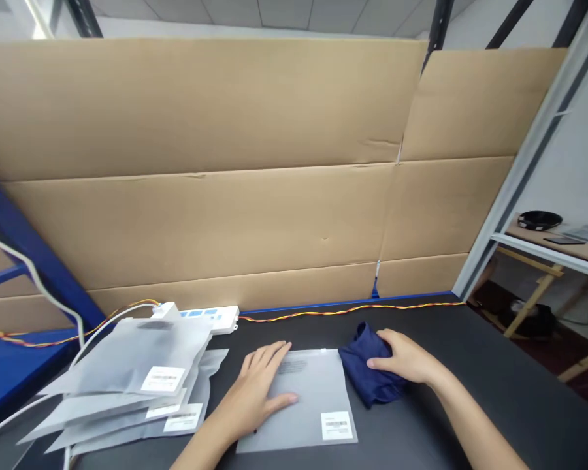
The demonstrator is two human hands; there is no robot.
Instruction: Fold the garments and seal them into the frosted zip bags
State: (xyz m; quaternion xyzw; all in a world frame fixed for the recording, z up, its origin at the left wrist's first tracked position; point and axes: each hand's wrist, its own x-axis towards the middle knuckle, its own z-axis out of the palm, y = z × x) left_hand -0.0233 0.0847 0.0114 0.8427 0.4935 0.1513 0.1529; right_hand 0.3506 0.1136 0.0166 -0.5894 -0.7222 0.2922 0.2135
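A translucent zip bag (313,405) with a white barcode label lies flat on the black table (470,352). My left hand (259,391) rests on the bag's left side, fingers spread and pointing away from me. Just right of the bag is a crumpled dark blue cloth (370,369). My right hand (404,359) grips the cloth's right part, thumb on top; the other fingertips are partly hidden behind the fabric.
Several labelled translucent bags (132,365) are stacked at the left, in front of a white power strip (215,320). White cables run past them. A twisted red-yellow wire (323,313) lies along the table's back edge, before a cardboard wall (225,222). A metal post (509,183) stands right.
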